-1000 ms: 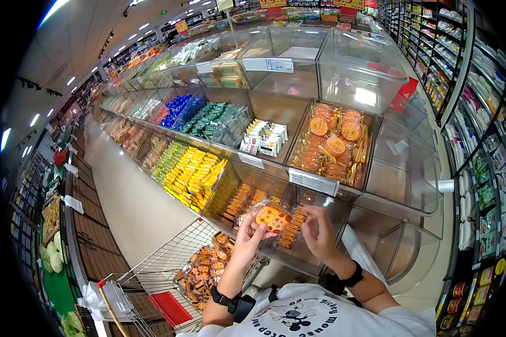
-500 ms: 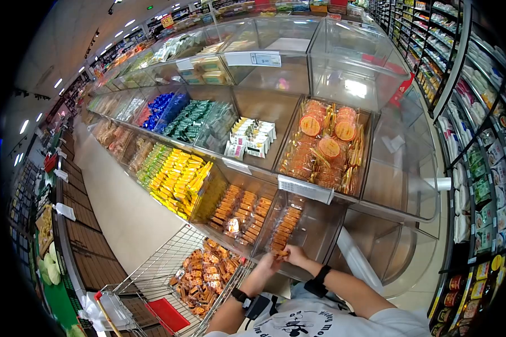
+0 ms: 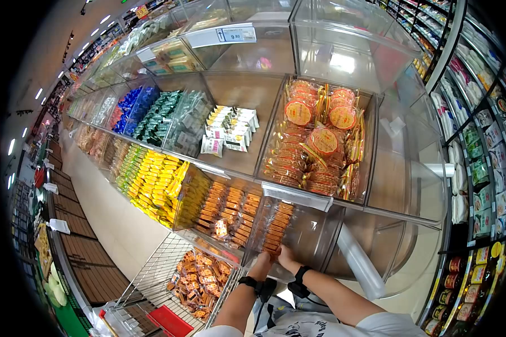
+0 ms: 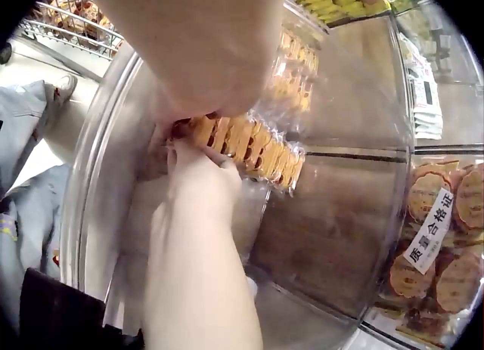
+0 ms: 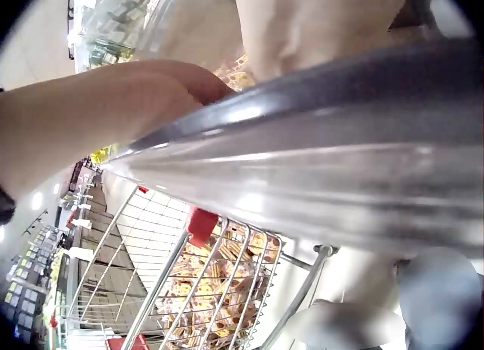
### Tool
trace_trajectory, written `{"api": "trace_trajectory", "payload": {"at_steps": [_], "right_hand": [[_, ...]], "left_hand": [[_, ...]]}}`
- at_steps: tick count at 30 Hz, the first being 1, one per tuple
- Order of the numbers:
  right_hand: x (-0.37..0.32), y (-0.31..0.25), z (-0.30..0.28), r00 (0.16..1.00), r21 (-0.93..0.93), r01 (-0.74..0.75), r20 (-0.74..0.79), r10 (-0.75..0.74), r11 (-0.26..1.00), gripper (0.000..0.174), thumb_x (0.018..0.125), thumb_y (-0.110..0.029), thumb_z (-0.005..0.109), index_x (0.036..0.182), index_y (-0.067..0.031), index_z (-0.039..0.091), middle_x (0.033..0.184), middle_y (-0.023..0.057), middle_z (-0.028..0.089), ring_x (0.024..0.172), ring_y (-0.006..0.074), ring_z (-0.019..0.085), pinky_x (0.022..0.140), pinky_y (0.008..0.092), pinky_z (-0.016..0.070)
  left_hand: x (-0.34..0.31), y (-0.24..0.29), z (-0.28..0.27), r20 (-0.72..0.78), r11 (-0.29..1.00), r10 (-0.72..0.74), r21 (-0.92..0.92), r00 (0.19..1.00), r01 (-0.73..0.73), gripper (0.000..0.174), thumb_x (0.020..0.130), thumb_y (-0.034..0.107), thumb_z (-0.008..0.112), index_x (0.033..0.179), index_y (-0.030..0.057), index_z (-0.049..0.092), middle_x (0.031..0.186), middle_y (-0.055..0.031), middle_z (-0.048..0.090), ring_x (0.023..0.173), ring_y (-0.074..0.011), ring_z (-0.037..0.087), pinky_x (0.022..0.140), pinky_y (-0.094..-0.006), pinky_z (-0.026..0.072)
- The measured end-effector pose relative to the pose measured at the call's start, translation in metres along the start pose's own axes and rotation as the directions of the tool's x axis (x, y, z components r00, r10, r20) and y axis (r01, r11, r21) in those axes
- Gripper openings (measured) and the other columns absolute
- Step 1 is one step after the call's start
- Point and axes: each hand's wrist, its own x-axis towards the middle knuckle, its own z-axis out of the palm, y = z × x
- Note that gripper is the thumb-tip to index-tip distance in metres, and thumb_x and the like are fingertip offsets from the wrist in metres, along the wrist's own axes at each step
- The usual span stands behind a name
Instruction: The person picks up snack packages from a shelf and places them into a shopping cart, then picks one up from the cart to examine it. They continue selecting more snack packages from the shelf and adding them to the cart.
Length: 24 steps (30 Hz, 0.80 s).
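A row of packaged biscuits [image 3: 279,222] stands on edge in a clear bin [image 3: 316,230]. At its near end, my left hand [image 3: 262,260] and right hand [image 3: 287,258] meet around a biscuit packet [image 3: 274,251], close against the row. Both pinch it, though most of the left fingers are hidden. In the left wrist view the right hand [image 4: 200,176] reaches in beside the row, its fingers along the packets [image 4: 249,146]. The bin's front wall [image 5: 302,161] hides much of the hands in the right wrist view.
A shopping cart [image 3: 152,275] with a pile of biscuit packets [image 3: 199,281] stands at the left. Neighbouring bins hold more biscuit rows [image 3: 230,212], yellow packets [image 3: 154,185], white packets [image 3: 230,132] and round orange-labelled packs [image 3: 323,140]. Shelves [image 3: 478,140] line the right.
Both hands have lowered the biscuit packet from in front of the body to the near end of the row in the bin. The head view has moved closer to the bins.
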Motion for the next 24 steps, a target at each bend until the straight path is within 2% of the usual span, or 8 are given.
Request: {"api": "trace_trajectory", "payload": {"at_steps": [3, 4, 7, 10, 13, 19, 22, 24], "right_hand": [[0.003, 0.004, 0.007, 0.975, -0.054, -0.104, -0.205, 0.091, 0.993, 0.022, 0.068, -0.013, 0.055, 0.085, -0.0016, 0.045, 0.08, 0.0137, 0.052, 0.075, 0.0252, 0.051, 0.064, 0.0333, 0.0411], [0.004, 0.005, 0.008, 0.944, -0.09, -0.147, -0.311, 0.112, 0.985, 0.025, 0.069, -0.013, 0.055, 0.085, -0.0005, 0.042, 0.08, 0.0138, 0.051, 0.073, 0.0234, 0.051, 0.063, 0.0319, 0.0415], [0.044, 0.071, 0.044, 0.98, -0.023, -0.167, -0.117, 0.163, 0.986, 0.025, 0.071, -0.014, 0.053, 0.092, -0.0007, 0.048, 0.075, 0.013, 0.052, 0.068, 0.0241, 0.052, 0.062, 0.0335, 0.0415], [0.043, 0.084, 0.04, 0.914, 0.759, -0.405, 0.335, 0.228, 0.51, 0.021, 0.073, -0.004, 0.048, 0.093, -0.0003, 0.043, 0.085, 0.0085, 0.05, 0.077, 0.0171, 0.05, 0.059, 0.0256, 0.0427], [0.045, 0.084, 0.044, 0.912, 0.757, -0.395, 0.389, 0.127, 0.521, 0.023, 0.073, -0.001, 0.047, 0.095, -0.0014, 0.045, 0.084, 0.0069, 0.051, 0.074, 0.0166, 0.051, 0.058, 0.0244, 0.0428], [0.047, 0.047, 0.051, 0.966, 0.083, -0.203, -0.145, 0.213, 0.976, 0.01, 0.071, -0.012, 0.053, 0.074, -0.0037, 0.056, 0.063, 0.0028, 0.052, 0.056, 0.0135, 0.049, 0.05, 0.0257, 0.0416], [0.05, 0.046, 0.057, 0.958, 0.015, -0.228, -0.177, 0.227, 0.974, 0.015, 0.067, -0.016, 0.059, 0.074, -0.0034, 0.056, 0.064, 0.0041, 0.054, 0.057, 0.0149, 0.05, 0.05, 0.0273, 0.0424], [0.052, 0.051, 0.06, 0.955, 0.028, -0.242, -0.171, 0.243, 0.97, 0.02, 0.064, -0.019, 0.062, 0.074, -0.0032, 0.056, 0.066, 0.005, 0.054, 0.057, 0.0158, 0.051, 0.05, 0.0284, 0.0429]], "left_hand": [[-0.002, -0.002, -0.012, 0.07, 0.875, 0.167, 0.449, 0.984, -0.18, 0.024, 0.077, 0.012, 0.044, 0.098, 0.002, 0.047, 0.09, -0.0051, 0.052, 0.083, -0.0164, 0.048, 0.071, -0.0263, 0.0392], [0.0, -0.003, -0.012, 0.097, 0.847, 0.205, 0.481, 0.974, -0.226, 0.023, 0.076, 0.008, 0.044, 0.098, 0.002, 0.047, 0.089, -0.0051, 0.052, 0.083, -0.0156, 0.048, 0.07, -0.026, 0.0396], [0.004, 0.001, -0.007, 0.154, 0.913, 0.232, 0.305, 0.96, -0.27, 0.024, 0.072, -0.004, 0.045, 0.095, 0.0018, 0.048, 0.086, -0.0051, 0.052, 0.08, -0.0127, 0.048, 0.067, -0.0248, 0.0409], [0.02, -0.005, -0.034, 0.119, 0.872, 0.193, 0.434, 0.974, -0.225, 0.031, 0.068, -0.013, 0.045, 0.096, 0.0017, 0.047, 0.086, -0.004, 0.051, 0.079, -0.0104, 0.046, 0.064, -0.023, 0.0412], [0.03, -0.012, -0.042, 0.209, 0.949, 0.174, 0.224, 0.962, -0.22, 0.027, 0.07, -0.01, 0.045, 0.095, 0.0017, 0.047, 0.087, -0.0041, 0.051, 0.077, -0.0106, 0.046, 0.063, -0.0225, 0.0409], [-0.008, 0.017, 0.004, 0.184, 0.877, 0.193, 0.408, 0.964, -0.254, 0.021, 0.073, -0.002, 0.044, 0.094, 0.0022, 0.046, 0.09, -0.0056, 0.051, 0.075, -0.0108, 0.046, 0.063, -0.0233, 0.0409], [-0.049, 0.051, 0.026, 0.354, 0.291, 0.196, 0.87, 0.915, -0.399, 0.019, 0.076, 0.001, 0.042, 0.094, 0.0016, 0.045, 0.092, -0.0054, 0.05, 0.08, -0.0114, 0.046, 0.069, -0.022, 0.0391], [-0.051, 0.046, 0.027, 0.12, 0.901, 0.097, 0.411, 0.988, -0.139, 0.017, 0.078, 0.005, 0.04, 0.093, 0.0002, 0.046, 0.094, -0.0056, 0.049, 0.082, -0.0123, 0.046, 0.073, -0.0212, 0.0376]]}}
